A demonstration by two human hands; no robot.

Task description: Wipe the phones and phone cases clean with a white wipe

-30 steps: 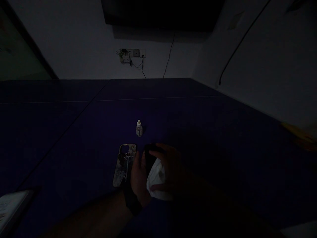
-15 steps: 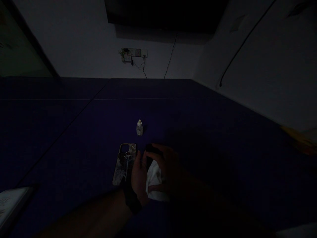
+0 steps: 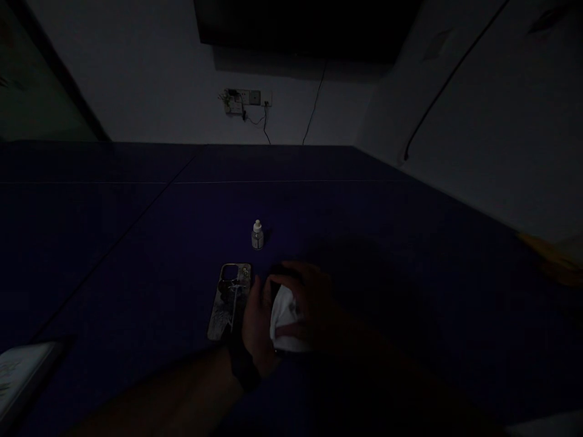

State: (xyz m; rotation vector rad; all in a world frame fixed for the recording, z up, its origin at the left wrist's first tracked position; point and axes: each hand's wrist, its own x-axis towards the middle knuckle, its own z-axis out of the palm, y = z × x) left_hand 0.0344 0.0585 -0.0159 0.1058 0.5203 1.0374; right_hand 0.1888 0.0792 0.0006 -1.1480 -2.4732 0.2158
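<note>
The room is dim. My left hand [image 3: 257,325], with a dark band on its wrist, is closed along the left edge of a dark phone [image 3: 276,287], most of which is hidden. My right hand [image 3: 315,297] curves over the phone from the other side and presses a crumpled white cloth [image 3: 285,312] against its face. Just left of my left hand lies a patterned phone case [image 3: 224,308] with a square camera cutout. Beyond both hands a small dropper bottle [image 3: 257,237] with a white cap stands upright.
All of this is on a wide dark-blue tabletop [image 3: 182,230]. At the lower left sits a white box [image 3: 27,370], and a yellow item [image 3: 551,258] lies at the right edge. Wall sockets [image 3: 246,100] with cables are at the back, under a dark screen [image 3: 300,30].
My right hand has slid the white cloth slightly up along the phone, and its lower edge sits higher. My left hand, the case and the bottle have stayed put.
</note>
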